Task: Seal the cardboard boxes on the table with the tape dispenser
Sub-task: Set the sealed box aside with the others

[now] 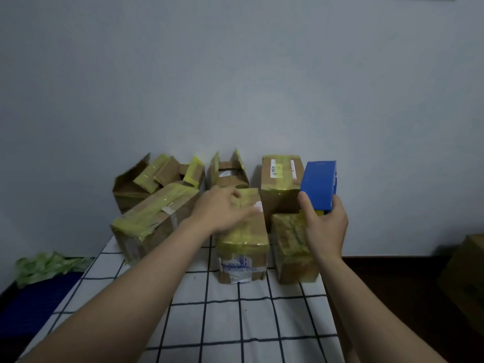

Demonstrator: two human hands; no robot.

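Resting loose-fingered atop the yellow-taped brown cardboard box point(243, 247) at the front middle of the checked-cloth table point(235, 318), its long axis running away from the person, the left hand point(225, 210) lies nearer it, while the right hand point(324, 229) grips the blue block-shaped tape dispenser point(318, 184) raised just to its right.

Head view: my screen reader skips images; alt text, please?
A person's right hand holds a blue tape dispenser while the left hand rests on a yellow-taped cardboard box on a checked tablecloth; two boxes behind stand open.
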